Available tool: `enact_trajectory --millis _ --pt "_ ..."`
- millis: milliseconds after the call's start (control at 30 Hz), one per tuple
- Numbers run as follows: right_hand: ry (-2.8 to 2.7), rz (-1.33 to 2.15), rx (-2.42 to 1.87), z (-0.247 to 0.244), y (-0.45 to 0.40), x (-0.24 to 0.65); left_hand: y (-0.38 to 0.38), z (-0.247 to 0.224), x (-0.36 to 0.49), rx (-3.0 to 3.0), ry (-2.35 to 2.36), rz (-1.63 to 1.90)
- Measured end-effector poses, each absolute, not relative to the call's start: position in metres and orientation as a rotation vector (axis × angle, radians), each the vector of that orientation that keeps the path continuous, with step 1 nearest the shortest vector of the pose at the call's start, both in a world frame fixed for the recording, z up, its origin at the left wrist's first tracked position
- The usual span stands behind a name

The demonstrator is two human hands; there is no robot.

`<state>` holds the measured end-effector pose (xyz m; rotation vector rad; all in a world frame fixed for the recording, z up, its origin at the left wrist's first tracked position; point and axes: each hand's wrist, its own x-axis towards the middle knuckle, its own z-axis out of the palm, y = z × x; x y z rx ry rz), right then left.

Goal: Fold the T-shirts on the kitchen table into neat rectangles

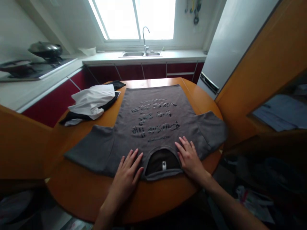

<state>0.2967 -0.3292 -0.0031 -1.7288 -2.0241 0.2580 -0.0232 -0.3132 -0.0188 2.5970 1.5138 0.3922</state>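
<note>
A grey T-shirt lies spread out on the round wooden table, its neckline toward me and its hem at the far side. Dark lettering covers its front, upside down from where I look. My left hand rests flat on the shirt just left of the collar, fingers apart. On the other side of the collar, my right hand lies on the fabric with its fingers stretched out. A small white label shows inside the neck opening. Both sleeves stick out to the sides.
A loose pile of white and black clothes sits at the table's far left. Beyond are a counter with a sink and tap, and a stove with a lidded pan at left. A tall fridge stands at right.
</note>
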Motion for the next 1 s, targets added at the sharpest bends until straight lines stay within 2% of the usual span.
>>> enact_trajectory --millis 367,733,1000 --pt "-1.804 0.266 -1.651 -0.004 -0.329 0.293 -0.315 -0.008 -0.020 2.444 1.585 0.595" --pt "-1.737 0.258 -1.622 -0.013 -0.314 0.300 -0.295 -0.002 -0.073 2.283 1.729 0.744" --pt "-1.760 0.307 -1.649 -0.023 -0.311 0.291 -0.259 -0.004 -0.144 1.945 2.296 1.036"
